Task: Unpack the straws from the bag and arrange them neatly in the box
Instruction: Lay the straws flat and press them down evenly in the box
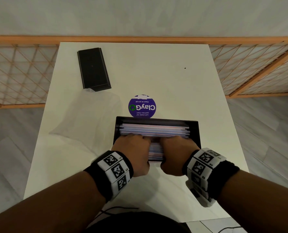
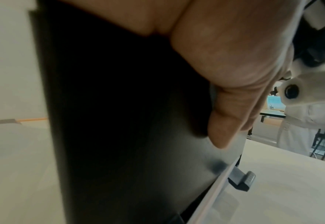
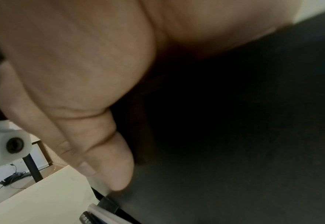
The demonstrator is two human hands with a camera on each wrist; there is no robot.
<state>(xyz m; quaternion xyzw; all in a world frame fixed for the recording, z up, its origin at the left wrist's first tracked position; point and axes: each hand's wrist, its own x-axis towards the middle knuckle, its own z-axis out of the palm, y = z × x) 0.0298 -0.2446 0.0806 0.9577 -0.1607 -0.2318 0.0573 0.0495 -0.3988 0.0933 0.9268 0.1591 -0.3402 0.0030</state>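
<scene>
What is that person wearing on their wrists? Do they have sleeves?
No sleeves show; both forearms are bare. Each wrist has a black fabric band with white blocks on it: the left wristband and the right wristband. The blocks carry black-and-white square patterns like pixel codes. The wrist views show a white rounded camera housing with a dark round lens. No rings or gloves show.

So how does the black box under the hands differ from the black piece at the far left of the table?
The box lies crosswise near the person, open and filled with straws, and both hands, left and right, hold it. The black piece, possibly its lid, lies lengthwise, untouched, nothing visible in it. Both are black, oblong, and on the white table.
</scene>
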